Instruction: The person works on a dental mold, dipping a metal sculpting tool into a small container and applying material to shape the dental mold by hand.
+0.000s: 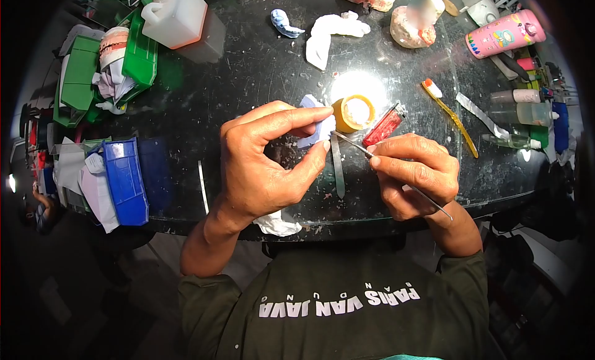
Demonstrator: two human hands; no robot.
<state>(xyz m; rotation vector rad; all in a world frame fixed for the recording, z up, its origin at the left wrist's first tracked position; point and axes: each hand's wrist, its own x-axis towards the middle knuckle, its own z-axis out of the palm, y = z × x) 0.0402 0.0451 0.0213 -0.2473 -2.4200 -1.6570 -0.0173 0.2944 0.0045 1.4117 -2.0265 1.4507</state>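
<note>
My left hand (263, 155) pinches a small pale lilac dental cast (320, 132) between thumb and fingertips above the table. My right hand (418, 174) grips a thin metal dental hand tool (353, 144) like a pen. One tip of it points at the cast's right edge; whether it touches, I cannot tell. The tool's hooked other end sticks out below my right hand. Behind the cast stands a round yellow pot (339, 116) with white contents. Beside it lies a clear-and-red object (384, 125), its kind unclear. A flat metal blade (338, 174) lies beneath the tool.
On the black table (248, 75) are a yellow toothbrush (455, 121), white and blue moulded pieces (338, 28), plaster models (412, 26) and a pink bottle (505, 34). Leftward stand a jug (176, 19), a green bin (142, 59) and a blue bin (127, 183). Crumpled tissue (277, 225) lies at the front edge.
</note>
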